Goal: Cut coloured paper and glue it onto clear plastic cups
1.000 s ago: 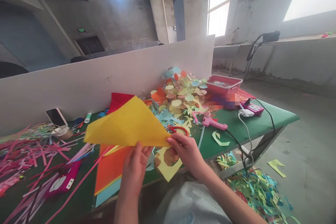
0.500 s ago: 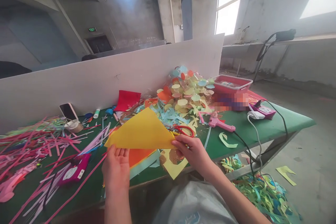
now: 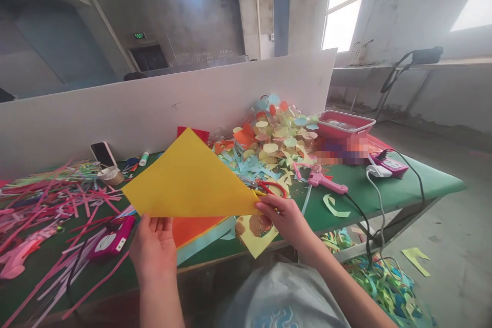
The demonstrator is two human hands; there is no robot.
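Observation:
A sheet of yellow paper (image 3: 188,179) is held up over the near edge of the table, one corner pointing upward. My right hand (image 3: 282,218) pinches its right corner. At the lower left edge, my left hand (image 3: 154,246) grips the sheet, with fingertips partly hidden by the paper. Beneath it lie orange paper (image 3: 196,230) and light blue paper (image 3: 209,241). Red-handled scissors (image 3: 273,188) lie just beyond my right hand. A pale yellow paper with cut-out holes (image 3: 261,243) hangs over the table edge, below my right hand.
Colored paper discs (image 3: 271,136) and scraps are heaped at the back, beside a pink basket (image 3: 346,123). A pink glue gun (image 3: 326,182) with a cable lies at right. Pink strips (image 3: 46,200), a phone (image 3: 102,155) and a magenta box (image 3: 113,236) are at left. A white board (image 3: 154,102) borders the table.
My left hand has moved left and a little down with the yellow paper, which now spreads wider and its tip stands higher. The right hand still pinches its corner. The view has shifted slightly.

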